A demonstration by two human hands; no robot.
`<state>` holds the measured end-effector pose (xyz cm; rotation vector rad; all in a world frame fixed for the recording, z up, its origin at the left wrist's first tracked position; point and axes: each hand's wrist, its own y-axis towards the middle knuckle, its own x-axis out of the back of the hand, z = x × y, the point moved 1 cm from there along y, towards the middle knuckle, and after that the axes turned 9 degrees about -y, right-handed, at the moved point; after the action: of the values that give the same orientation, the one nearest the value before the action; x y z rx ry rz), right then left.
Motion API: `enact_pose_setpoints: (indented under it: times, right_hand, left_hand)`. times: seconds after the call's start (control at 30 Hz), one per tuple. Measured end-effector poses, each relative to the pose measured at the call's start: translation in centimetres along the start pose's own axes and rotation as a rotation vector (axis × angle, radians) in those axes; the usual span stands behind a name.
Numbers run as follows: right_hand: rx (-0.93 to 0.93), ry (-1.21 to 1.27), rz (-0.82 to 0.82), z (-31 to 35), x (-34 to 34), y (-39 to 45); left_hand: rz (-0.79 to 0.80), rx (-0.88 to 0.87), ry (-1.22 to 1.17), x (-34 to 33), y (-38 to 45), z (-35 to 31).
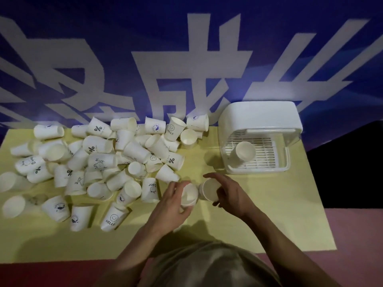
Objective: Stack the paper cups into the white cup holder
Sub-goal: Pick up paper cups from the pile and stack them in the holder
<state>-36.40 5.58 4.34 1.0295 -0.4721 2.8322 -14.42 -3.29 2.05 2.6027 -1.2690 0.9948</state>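
A heap of white paper cups [99, 160] covers the left half of the yellow table. The white cup holder [260, 119] stands at the back right, with one cup [243, 152] lying on its grated tray. My left hand [170, 204] grips a white cup [189, 196], its mouth facing up toward me. Beside it, my right hand [230, 195] holds a second white cup [210, 189] with fingers curled round its rim. The two cups are side by side near the table's middle front, almost touching.
The yellow table surface [269, 204] shows bare at the right front, between my hands and the holder. A blue banner with large white characters [186, 59] hangs behind the table. Red floor lies to the right and in front.
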Motion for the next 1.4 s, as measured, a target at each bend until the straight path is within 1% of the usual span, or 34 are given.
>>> enact_pose_setpoints:
  times: [0.13,0.2,0.3,0.37,0.47,0.6,0.7,0.8,0.93,1.1,1.3,1.4]
  right_hand:
    - [-0.004,-0.105,-0.014,-0.5,1.4,0.3]
    - [-0.007,-0.155,0.008,-1.0,2.1,0.3]
    - [0.04,-0.26,0.026,-1.9,3.4,0.5]
    - [0.049,-0.314,0.005,-2.5,4.4,0.6]
    - [0.04,-0.334,-0.126,-2.6,6.5,0.2]
    - [-0.015,-0.241,-0.328,-2.3,10.4,-1.1]
    - [-0.044,-0.207,-0.393,-2.3,13.0,-2.2]
    - [-0.097,-0.243,-0.414,-2.6,14.5,-3.3]
    - [-0.127,-0.191,-0.436,-3.5,15.0,-4.6]
    - [-0.074,-0.107,-0.469,-4.0,15.3,-5.4]
    - [-0.079,-0.187,-0.526,-4.4,15.1,-4.7]
    - [-0.069,-0.181,-0.521,-4.4,15.0,-4.3]
  left_hand:
    - [-0.004,-0.025,0.015,-0.5,2.8,-2.8]
    - [0.001,-0.029,0.025,-0.6,3.9,-3.6]
    - [0.045,-0.062,0.051,-0.5,5.2,-4.9]
    - [0.062,-0.082,0.063,-0.1,6.2,-6.0]
    - [0.029,-0.131,0.077,1.0,8.1,-8.6]
    - [-0.057,-0.21,0.093,2.0,11.0,-12.7]
    - [-0.092,-0.282,0.099,1.8,13.2,-15.5]
    - [-0.068,-0.333,0.094,0.9,14.9,-17.1]
    - [-0.033,-0.381,0.141,-1.2,16.3,-16.8]
    - [0.005,-0.346,0.199,-3.6,16.9,-15.4]
    - [0.034,-0.331,0.187,-5.2,17.7,-14.8]
    - [0.007,-0.339,0.163,-5.5,18.1,-15.1]
